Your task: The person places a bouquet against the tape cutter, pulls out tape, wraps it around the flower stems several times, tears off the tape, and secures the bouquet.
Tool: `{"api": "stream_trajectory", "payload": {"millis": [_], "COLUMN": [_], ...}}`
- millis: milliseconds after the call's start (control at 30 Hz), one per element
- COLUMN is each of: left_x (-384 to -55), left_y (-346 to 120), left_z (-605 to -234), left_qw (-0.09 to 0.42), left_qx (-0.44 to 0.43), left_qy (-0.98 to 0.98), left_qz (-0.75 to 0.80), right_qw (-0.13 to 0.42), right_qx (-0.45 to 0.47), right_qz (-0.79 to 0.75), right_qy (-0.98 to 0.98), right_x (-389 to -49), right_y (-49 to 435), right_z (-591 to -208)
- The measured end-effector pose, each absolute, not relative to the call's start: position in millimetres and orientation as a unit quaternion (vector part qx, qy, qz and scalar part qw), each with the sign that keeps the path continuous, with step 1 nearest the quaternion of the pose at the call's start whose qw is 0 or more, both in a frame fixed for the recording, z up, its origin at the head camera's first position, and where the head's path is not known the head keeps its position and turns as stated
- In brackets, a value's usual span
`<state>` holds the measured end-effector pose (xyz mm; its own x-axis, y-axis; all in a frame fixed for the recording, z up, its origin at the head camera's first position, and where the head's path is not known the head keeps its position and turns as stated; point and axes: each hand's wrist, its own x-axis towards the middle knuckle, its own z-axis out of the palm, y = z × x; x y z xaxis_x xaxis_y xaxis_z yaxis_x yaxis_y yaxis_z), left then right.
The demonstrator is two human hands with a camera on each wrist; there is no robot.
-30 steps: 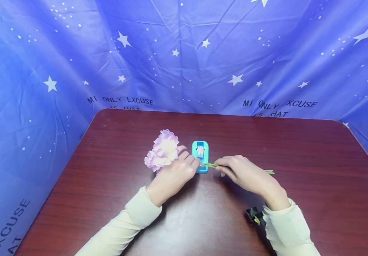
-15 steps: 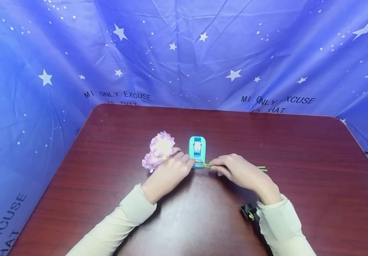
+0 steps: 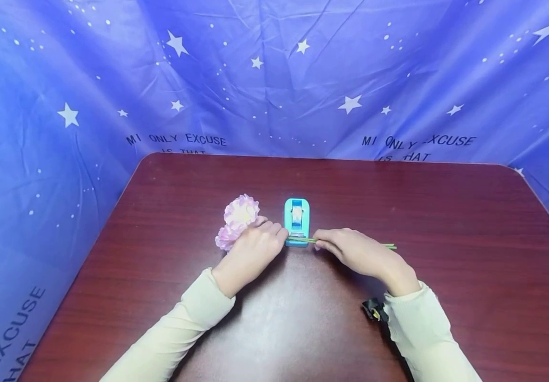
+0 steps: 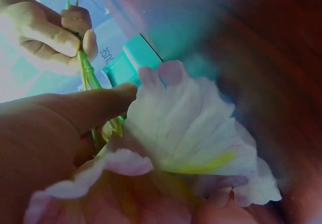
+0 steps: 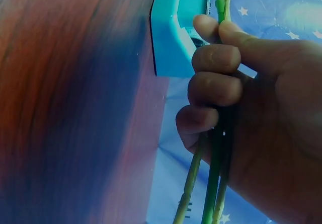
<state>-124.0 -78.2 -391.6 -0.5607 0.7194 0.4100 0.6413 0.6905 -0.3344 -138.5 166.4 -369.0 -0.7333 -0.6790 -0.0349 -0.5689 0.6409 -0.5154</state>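
Pink-white artificial flowers (image 3: 241, 212) with long green stems (image 3: 303, 240) lie sideways between both hands. Just below the blossoms, my left hand (image 3: 255, 244) grips the stems; in the left wrist view the petals (image 4: 181, 118) hide part of it. My right hand (image 3: 358, 252) holds the same stems farther down, its fingers curled round them in the right wrist view, where several stem ends (image 5: 211, 194) stick out below. Between the hands the stems cross over the near end of a turquoise tape dispenser (image 3: 297, 215) with a roll of tape in it. Whether they touch it I cannot tell.
The dark red wooden table (image 3: 198, 185) carries all of this. A black object (image 3: 374, 310) with a yellow spot sits at the right sleeve. Behind the far edge hangs a blue cloth (image 3: 274, 95) with white stars and lettering.
Both hands keep their hold on the stems, which now lie slightly more level across the dispenser's near end. The head view has shifted a little.
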Motion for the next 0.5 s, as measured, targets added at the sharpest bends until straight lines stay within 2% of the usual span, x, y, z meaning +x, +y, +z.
{"api": "stream_trajectory", "payload": {"millis": [500], "left_x": [-121.8], "left_y": [-74.6], "left_z": [-394.5], "left_qw": [0.27], "left_qx": [-0.368], "left_qy": [-0.886], "left_qz": [0.085], "right_qw": [0.119], "right_qx": [-0.344], "right_qz": [-0.243], "right_qy": [0.899], "right_x": [-140.7], "right_y": [172.6], "right_z": [-368.2]}}
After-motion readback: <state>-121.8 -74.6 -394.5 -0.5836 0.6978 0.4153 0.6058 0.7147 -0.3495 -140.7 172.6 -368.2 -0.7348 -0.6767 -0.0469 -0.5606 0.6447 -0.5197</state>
